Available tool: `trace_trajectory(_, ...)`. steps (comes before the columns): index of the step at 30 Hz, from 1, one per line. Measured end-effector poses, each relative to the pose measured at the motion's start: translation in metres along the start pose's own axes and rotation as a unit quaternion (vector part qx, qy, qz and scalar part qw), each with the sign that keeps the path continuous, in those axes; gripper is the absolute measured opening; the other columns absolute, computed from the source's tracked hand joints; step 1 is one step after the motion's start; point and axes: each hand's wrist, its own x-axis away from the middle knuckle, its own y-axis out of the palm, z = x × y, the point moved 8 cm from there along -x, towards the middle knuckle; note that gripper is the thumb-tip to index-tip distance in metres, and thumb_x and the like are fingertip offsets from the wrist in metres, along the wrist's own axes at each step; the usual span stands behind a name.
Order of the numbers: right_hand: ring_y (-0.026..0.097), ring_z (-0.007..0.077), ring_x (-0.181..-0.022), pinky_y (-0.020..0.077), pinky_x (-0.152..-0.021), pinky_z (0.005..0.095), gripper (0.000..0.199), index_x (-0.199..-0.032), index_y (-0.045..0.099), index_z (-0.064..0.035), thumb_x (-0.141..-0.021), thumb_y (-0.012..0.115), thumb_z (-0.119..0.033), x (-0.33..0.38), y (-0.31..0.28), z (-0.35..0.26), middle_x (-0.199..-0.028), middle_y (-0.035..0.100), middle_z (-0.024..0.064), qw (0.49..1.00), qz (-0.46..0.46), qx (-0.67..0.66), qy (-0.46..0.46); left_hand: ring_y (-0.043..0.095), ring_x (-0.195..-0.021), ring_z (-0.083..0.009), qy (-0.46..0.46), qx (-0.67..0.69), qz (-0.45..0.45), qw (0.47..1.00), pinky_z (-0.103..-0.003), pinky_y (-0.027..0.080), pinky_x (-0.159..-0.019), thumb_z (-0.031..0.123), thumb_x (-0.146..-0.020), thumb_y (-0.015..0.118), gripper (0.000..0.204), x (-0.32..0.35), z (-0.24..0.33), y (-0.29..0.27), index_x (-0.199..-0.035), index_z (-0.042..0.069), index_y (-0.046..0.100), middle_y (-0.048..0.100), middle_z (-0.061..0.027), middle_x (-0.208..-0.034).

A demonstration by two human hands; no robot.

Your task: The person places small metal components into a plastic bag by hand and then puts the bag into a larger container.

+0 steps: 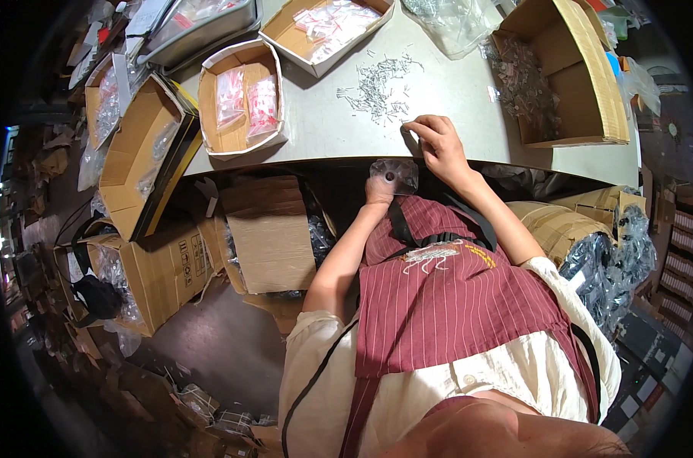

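Note:
At the table's near edge my left hand (378, 191) is closed on a small clear plastic bag (407, 175). A dark round spot shows on the bag; whether it is a hole or a part inside, I cannot tell. My right hand (440, 145) rests over the tabletop just to the right, thumb and forefinger pinched together. Anything between those fingertips is too small to make out. Just beyond them lies a loose pile of small silvery metal pieces (381, 85), perhaps screws or pins, spread on the pale table (316, 126).
Left on the table stand a carton tray (206, 107) with red-and-white bags and another open carton (274, 32) behind it. An open cardboard box (583, 84) with small parts lies at right. Below the edge are cartons (266, 229) and a wrapped bundle (613, 259).

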Motion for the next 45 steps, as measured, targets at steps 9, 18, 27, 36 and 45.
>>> trace_trajectory(9,0.058,0.032,-0.109,0.0488,-0.095,0.0394,0.052,-0.121,0.071,-0.0063,-0.076,0.054,0.014,-0.001,0.0,-0.002,-0.114,0.066,0.0127,1.0,-0.004,-0.005,0.014,0.07,-0.09,-0.0362,0.028,0.013,0.015,0.999,-0.045,0.055,-0.077,0.031,-0.088,0.069,0.027,-0.002,-0.003,0.002,-0.097,0.006,0.075,0.074,-0.0165,-0.097)
trace_trajectory(18,0.059,0.0326,-0.11,0.0499,-0.094,0.0404,0.046,-0.116,0.071,-0.004,-0.076,0.056,0.014,0.002,0.001,0.0,-0.115,0.066,0.0128,1.0,-0.013,0.004,0.0,0.069,-0.092,-0.0375,0.014,-0.005,0.01,1.0,-0.046,0.055,-0.08,0.031,-0.087,0.07,0.026,0.0,-0.004,0.002,-0.098,0.008,0.075,0.073,-0.0167,-0.099)
trace_trajectory(27,0.06,0.0333,-0.11,0.0499,-0.095,0.0407,0.043,-0.116,0.071,-0.004,-0.079,0.056,0.012,0.001,-0.003,0.0,-0.115,0.067,0.0135,1.0,-0.01,0.0,0.005,0.069,-0.096,-0.0384,0.005,0.009,0.015,1.0,-0.046,0.055,-0.083,0.028,-0.087,0.068,0.026,0.001,0.0,-0.002,-0.101,0.007,0.075,0.072,-0.0179,-0.103)
trace_trajectory(36,0.06,0.0327,-0.11,0.0498,-0.095,0.0405,0.039,-0.115,0.071,-0.0039,-0.081,0.058,0.011,0.001,-0.003,-0.001,-0.114,0.066,0.0128,1.0,-0.011,0.004,0.003,0.068,-0.096,-0.0391,0.017,0.024,0.03,0.999,-0.046,0.054,-0.083,0.027,-0.086,0.068,0.025,0.002,0.005,-0.007,-0.1,0.006,0.074,0.072,-0.0183,-0.103)
trace_trajectory(45,0.061,0.0314,-0.109,0.0507,-0.094,0.04,0.027,-0.109,0.071,-0.0031,-0.084,0.064,0.006,0.001,-0.001,0.002,-0.113,0.067,0.0112,1.0,-0.008,0.006,-0.002,0.068,-0.091,-0.0404,0.039,0.044,0.054,0.997,-0.047,0.054,-0.079,0.024,-0.086,0.069,0.022,0.004,0.016,-0.016,-0.097,0.006,0.074,0.072,-0.0184,-0.097)
